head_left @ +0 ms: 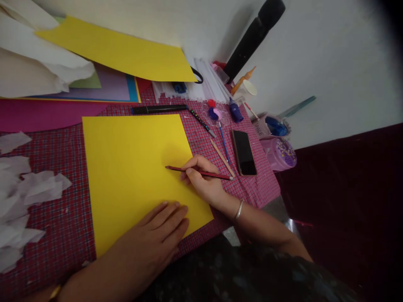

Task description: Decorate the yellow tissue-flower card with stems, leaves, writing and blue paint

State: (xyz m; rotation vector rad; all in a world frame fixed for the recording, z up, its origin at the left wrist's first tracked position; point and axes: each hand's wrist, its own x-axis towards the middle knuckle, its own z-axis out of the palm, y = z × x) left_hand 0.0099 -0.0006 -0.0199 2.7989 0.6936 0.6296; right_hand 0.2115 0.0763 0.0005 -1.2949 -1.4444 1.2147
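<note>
A sheet of yellow paper lies on the checked tablecloth in front of me, with no marks that I can make out. My right hand pinches a dark red pencil above the sheet's right half. The pencil lies almost level, its tip pointing left; whether it touches the paper, I cannot tell. Flat on the sheet's lower edge rests my left hand, fingers stretched out and holding nothing. Just right of the paper are a light wooden stick, a blue paintbrush and a dotted pencil.
A black marker lies along the sheet's top edge. Beside my right hand is a phone. Torn white paper pieces cover the left side. Behind stand coloured sheets, a paint palette and a purple tub.
</note>
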